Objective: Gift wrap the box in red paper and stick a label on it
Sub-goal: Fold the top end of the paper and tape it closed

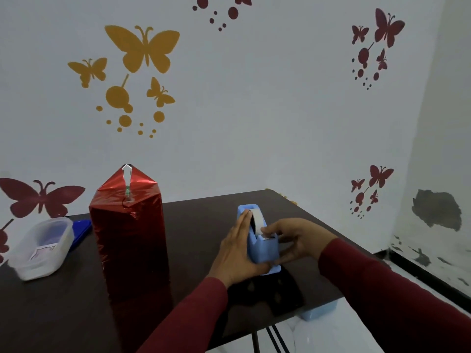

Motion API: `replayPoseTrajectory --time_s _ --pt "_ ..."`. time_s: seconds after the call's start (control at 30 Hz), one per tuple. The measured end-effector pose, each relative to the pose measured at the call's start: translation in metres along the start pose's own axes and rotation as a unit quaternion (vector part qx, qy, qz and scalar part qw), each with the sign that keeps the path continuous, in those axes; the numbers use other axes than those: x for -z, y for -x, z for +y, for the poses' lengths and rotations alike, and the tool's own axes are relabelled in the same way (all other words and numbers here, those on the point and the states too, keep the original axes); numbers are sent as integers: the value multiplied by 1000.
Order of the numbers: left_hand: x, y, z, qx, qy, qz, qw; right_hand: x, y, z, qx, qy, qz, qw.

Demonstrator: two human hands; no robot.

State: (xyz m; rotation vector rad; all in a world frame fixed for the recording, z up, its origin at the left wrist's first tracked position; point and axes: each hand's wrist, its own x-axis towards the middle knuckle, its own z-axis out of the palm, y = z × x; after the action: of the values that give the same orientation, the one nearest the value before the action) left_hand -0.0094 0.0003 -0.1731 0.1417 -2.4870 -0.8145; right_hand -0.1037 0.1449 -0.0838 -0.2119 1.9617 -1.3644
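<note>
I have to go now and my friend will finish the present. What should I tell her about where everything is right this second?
Left hand: flat against the side of the blue tape dispenser, steadying it.
Right hand: fingers pinching the tape end at the cutter.
The box stands upright on the dark table, already covered in red paper, top folded to a peak with a tape strip on it.
A clear tub with something that may be the label inside sits at the table's left, a blue lid behind it.
Left: pull and cut tape, fix any loose flaps, stick on the label.
</note>
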Motion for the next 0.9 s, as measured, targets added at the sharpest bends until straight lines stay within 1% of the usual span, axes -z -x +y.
replayPoseTrajectory --time_s 0.07,0.17,0.3,0.37,0.5,0.6,0.7,0.9 --pt "1 2 3 4 5 0 1000 -2 -3 -4 2 -2 -6 1000" --pt "2 2 4 -10 -3 -4 1000 -5 -6 -7 13 -27 -3 1000" --pt "2 3 5 -11 5 -8 1000 -10 -2 -9 48 -127 -3 991" --pt "2 4 5 -11 10 -9 1000 -14 1 -4 61 -159 18 985" --pt "1 4 1 -34 4 2 999 -21 8 18 113 -204 87 969" --pt "0 5 -1 -44 -17 -3 999 -26 9 34 145 -226 108 957" --pt "1 5 0 -46 -20 -5 999 -29 8 44 148 -237 119 953" --pt "1 6 0 -47 -14 -5 999 -28 6 52 136 -249 106 953"
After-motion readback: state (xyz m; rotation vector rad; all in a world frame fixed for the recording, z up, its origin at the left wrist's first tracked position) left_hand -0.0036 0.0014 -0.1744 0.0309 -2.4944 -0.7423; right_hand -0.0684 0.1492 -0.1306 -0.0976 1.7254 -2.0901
